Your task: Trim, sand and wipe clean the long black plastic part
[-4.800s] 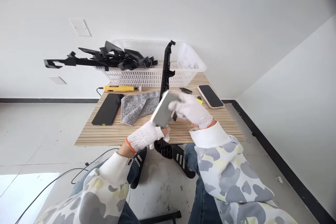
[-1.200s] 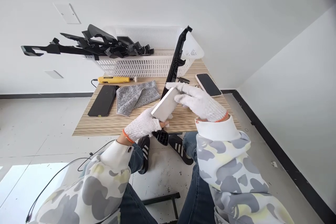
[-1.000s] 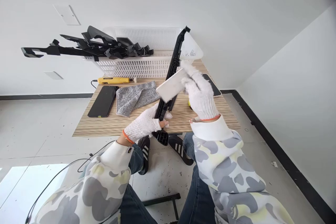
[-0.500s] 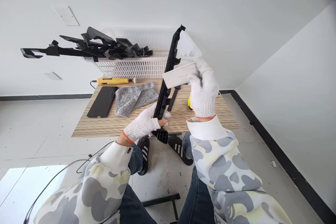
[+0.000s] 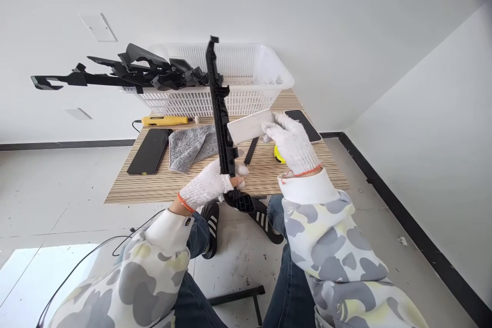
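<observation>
In a white knit glove, my left hand (image 5: 215, 179) grips a long black plastic trim piece (image 5: 222, 118) near its lower end. The piece stands steeply over the table, its ribbed side showing and its top leaning slightly left. My gloved right hand (image 5: 291, 141) pinches a flat white rectangular block (image 5: 250, 126) at its right end. The block's left end lies close to the trim piece's edge; whether they touch I cannot tell. Below the block, a narrow black strip (image 5: 251, 151) lies on the table beside a yellow round object (image 5: 280, 154), partly covered by my right hand.
A white plastic basket (image 5: 269, 97) stands at the back, with several black trim pieces (image 5: 154, 69) across its left side. On the wooden table (image 5: 126, 184) lie a yellow corded rotary tool (image 5: 165, 120), a grey cloth (image 5: 192, 147), a black phone (image 5: 149, 151) and another dark flat device (image 5: 303, 124).
The trim piece's top has swung left, from leaning right to leaning slightly left. My right hand and the white block have moved down, the block also slightly left, uncovering the dark device.
</observation>
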`<action>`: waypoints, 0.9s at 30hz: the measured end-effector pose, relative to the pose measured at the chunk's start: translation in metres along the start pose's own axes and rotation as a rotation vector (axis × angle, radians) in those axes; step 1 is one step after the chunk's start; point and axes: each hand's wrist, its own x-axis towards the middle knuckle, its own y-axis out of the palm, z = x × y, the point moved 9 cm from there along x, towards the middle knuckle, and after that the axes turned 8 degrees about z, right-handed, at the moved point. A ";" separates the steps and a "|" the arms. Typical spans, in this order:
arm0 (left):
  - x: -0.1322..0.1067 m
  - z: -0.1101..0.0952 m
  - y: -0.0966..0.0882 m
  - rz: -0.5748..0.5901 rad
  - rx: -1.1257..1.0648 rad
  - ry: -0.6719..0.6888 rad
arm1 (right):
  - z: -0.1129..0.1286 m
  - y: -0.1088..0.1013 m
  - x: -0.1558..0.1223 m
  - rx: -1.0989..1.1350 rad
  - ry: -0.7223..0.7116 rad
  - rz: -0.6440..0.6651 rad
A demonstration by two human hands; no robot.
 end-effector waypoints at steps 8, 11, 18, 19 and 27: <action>0.002 0.000 0.004 0.050 -0.057 0.041 | 0.001 -0.017 -0.006 -0.156 -0.013 -0.389; 0.002 0.002 0.005 0.059 -0.087 0.052 | -0.015 -0.017 -0.001 -0.002 0.083 -0.340; 0.000 0.005 0.001 0.045 -0.207 0.128 | -0.007 -0.011 0.001 -0.021 -0.031 -0.302; 0.000 0.006 0.000 0.041 -0.223 0.129 | -0.003 -0.016 -0.001 -0.031 -0.068 -0.377; -0.004 0.005 0.001 0.024 -0.133 0.053 | -0.015 -0.001 0.006 0.474 -0.061 -0.147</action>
